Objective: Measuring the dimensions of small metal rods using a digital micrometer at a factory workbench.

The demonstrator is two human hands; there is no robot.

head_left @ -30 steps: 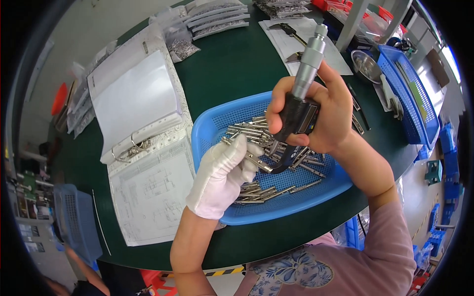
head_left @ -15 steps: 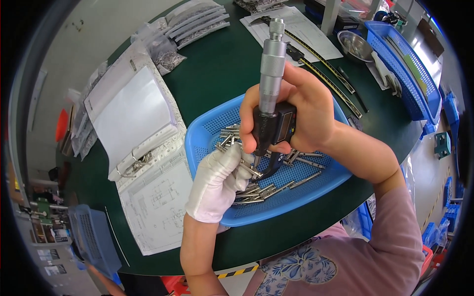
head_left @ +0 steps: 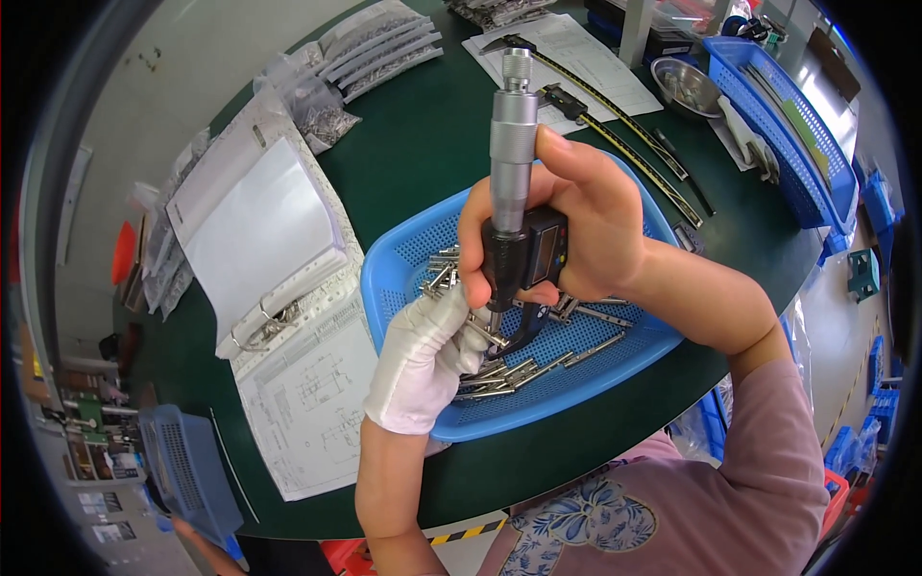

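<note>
My right hand (head_left: 605,230), bare, is closed around a digital micrometer (head_left: 512,168) with a silver thimble and a black body. The micrometer stands nearly upright, thimble at the top, above a blue perforated basket (head_left: 567,389). A white glove covers my left hand (head_left: 413,370), whose fingers pinch a slim metal pin (head_left: 490,334). The pin's end is at the micrometer's measuring gap; whether both faces touch it cannot be made out. Several similar metal pins (head_left: 514,374) lie loose in the basket below, partly hidden by my hands.
An open ring binder (head_left: 264,226) and a drawing sheet (head_left: 312,413) lie left. Bagged parts (head_left: 379,48) are stacked at the back. Two calipers (head_left: 624,139), a metal bowl (head_left: 687,86) and a blue tray (head_left: 783,125) lie to the right. Another person's arm (head_left: 202,547) shows lower left.
The micrometer and my right hand have shifted slightly left. A gap now shows between the upper finger of my right hand and the thimble. My left hand still pinches the pin.
</note>
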